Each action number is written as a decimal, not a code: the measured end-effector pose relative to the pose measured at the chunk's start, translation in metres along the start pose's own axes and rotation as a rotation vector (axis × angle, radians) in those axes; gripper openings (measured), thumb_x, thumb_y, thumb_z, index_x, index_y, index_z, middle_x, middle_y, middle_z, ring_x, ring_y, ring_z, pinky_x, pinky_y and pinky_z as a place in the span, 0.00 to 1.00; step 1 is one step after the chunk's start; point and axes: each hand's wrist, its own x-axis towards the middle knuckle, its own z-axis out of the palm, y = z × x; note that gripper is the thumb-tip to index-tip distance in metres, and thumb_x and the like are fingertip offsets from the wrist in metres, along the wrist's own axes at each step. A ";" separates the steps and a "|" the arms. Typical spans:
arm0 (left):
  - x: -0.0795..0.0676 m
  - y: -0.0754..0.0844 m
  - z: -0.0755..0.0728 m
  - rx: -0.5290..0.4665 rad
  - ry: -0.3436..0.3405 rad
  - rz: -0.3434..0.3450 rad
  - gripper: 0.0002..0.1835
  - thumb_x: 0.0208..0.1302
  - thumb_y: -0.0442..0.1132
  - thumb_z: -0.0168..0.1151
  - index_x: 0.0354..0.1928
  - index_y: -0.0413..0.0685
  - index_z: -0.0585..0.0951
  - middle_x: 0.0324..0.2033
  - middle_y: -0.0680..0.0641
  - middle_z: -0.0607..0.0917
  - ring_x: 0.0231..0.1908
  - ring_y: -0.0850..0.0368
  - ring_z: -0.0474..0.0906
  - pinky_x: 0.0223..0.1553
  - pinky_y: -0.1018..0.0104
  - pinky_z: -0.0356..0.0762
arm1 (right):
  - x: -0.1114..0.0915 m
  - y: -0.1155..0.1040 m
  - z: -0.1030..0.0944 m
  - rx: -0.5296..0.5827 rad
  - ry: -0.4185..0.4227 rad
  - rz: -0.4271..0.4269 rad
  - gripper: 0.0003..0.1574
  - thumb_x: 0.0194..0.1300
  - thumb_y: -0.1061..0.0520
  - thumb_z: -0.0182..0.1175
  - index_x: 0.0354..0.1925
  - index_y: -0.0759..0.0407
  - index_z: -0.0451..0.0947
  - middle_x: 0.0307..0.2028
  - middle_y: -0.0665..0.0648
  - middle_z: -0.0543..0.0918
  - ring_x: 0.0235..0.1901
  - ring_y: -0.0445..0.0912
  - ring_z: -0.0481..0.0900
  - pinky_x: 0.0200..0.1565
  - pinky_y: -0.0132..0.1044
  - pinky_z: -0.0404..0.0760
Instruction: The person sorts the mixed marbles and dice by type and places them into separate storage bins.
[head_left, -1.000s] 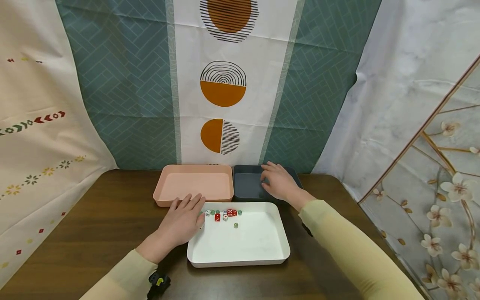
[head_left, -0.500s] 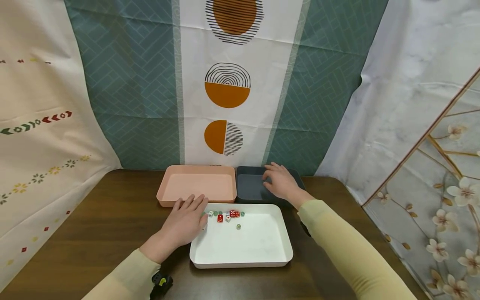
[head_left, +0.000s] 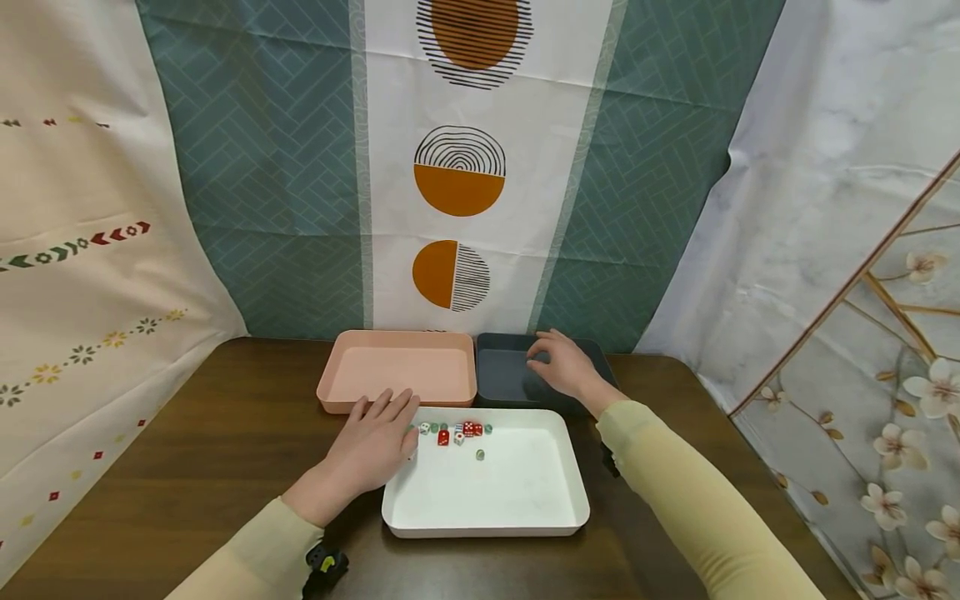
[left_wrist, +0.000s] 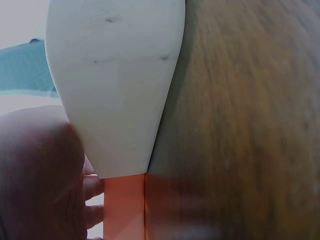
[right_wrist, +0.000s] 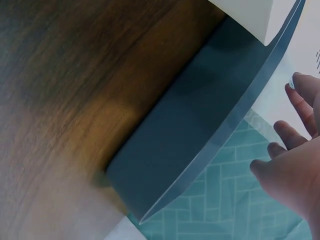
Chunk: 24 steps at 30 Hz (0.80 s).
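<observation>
My left hand (head_left: 372, 442) lies with fingers extended over the left end of the white tray (head_left: 487, 500), thumb at its edge and fingertips by the pink tray (head_left: 397, 371). Along the white tray's far side sit several red dice (head_left: 443, 437), white dice (head_left: 459, 438) and green glass marbles (head_left: 488, 429), with one marble (head_left: 480, 455) apart in front. My right hand (head_left: 564, 363) is over the dark blue tray (head_left: 502, 375). In the right wrist view its thumb and index finger meet around a small pale, shiny piece (right_wrist: 291, 82); its kind I cannot tell.
All three trays stand close together on a brown wooden table (head_left: 187, 467). The pink and dark blue ones are side by side at the back, the white one in front. Patterned cloths (head_left: 300, 167) hang behind the table and at both sides.
The whole head view has shifted slightly, with everything sliding to the right. My right thumb and index finger look closer together; the left hand keeps its place on the white tray.
</observation>
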 end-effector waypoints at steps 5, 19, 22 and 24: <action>0.000 0.000 0.001 -0.002 -0.004 -0.001 0.34 0.88 0.51 0.51 0.85 0.41 0.66 0.84 0.39 0.64 0.84 0.33 0.54 0.81 0.29 0.46 | 0.001 0.001 0.002 0.047 -0.010 0.038 0.17 0.83 0.52 0.65 0.62 0.57 0.88 0.83 0.64 0.65 0.86 0.61 0.50 0.79 0.69 0.58; 0.000 -0.001 0.002 -0.006 -0.007 -0.003 0.34 0.88 0.51 0.50 0.85 0.41 0.66 0.85 0.39 0.63 0.84 0.34 0.53 0.81 0.29 0.46 | 0.008 0.002 0.008 -0.005 -0.005 0.050 0.16 0.83 0.52 0.65 0.60 0.56 0.89 0.82 0.65 0.67 0.86 0.63 0.51 0.79 0.74 0.54; 0.000 -0.002 0.002 0.002 -0.007 -0.008 0.34 0.88 0.51 0.50 0.85 0.41 0.66 0.85 0.40 0.63 0.84 0.34 0.54 0.81 0.29 0.46 | 0.011 0.002 0.009 -0.035 0.003 0.041 0.16 0.83 0.51 0.65 0.60 0.57 0.89 0.81 0.65 0.68 0.86 0.62 0.52 0.81 0.68 0.51; 0.000 -0.002 0.002 0.006 -0.006 -0.007 0.34 0.88 0.51 0.51 0.85 0.41 0.66 0.85 0.40 0.63 0.84 0.34 0.54 0.81 0.29 0.46 | 0.012 0.001 0.009 -0.049 0.007 0.037 0.16 0.83 0.52 0.65 0.60 0.57 0.89 0.81 0.65 0.69 0.85 0.62 0.53 0.83 0.65 0.49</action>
